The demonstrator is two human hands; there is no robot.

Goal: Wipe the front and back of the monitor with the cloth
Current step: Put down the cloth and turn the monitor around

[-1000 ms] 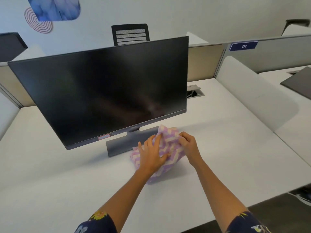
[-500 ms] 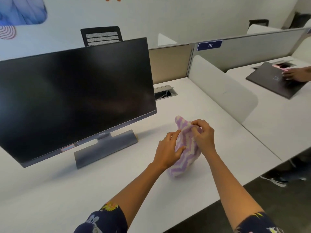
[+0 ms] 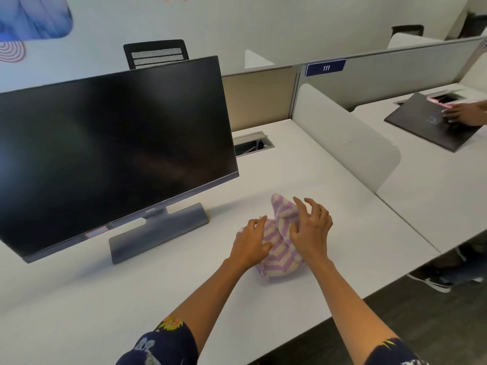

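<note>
Cloth (image 3: 279, 241): striped, bunched on desk (image 3: 329, 180), right of monitor (image 3: 113, 154) base, apart from screen
Left hand (image 3: 250, 242): fingers laid on cloth, pressing
Right hand (image 3: 312, 233): fingers spread, loosely curved against cloth peak, no pinch
Step, judged: gathering cloth; wiping not begun
Next: firm grasp, lift to screen front

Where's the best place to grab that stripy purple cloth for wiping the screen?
The bunched-up middle of the cloth, from above. It sits on the desk in a crumpled heap with a peak poking up at the far end, so fingers should close round the folds from the top. The left hand and right hand flank it.
</note>
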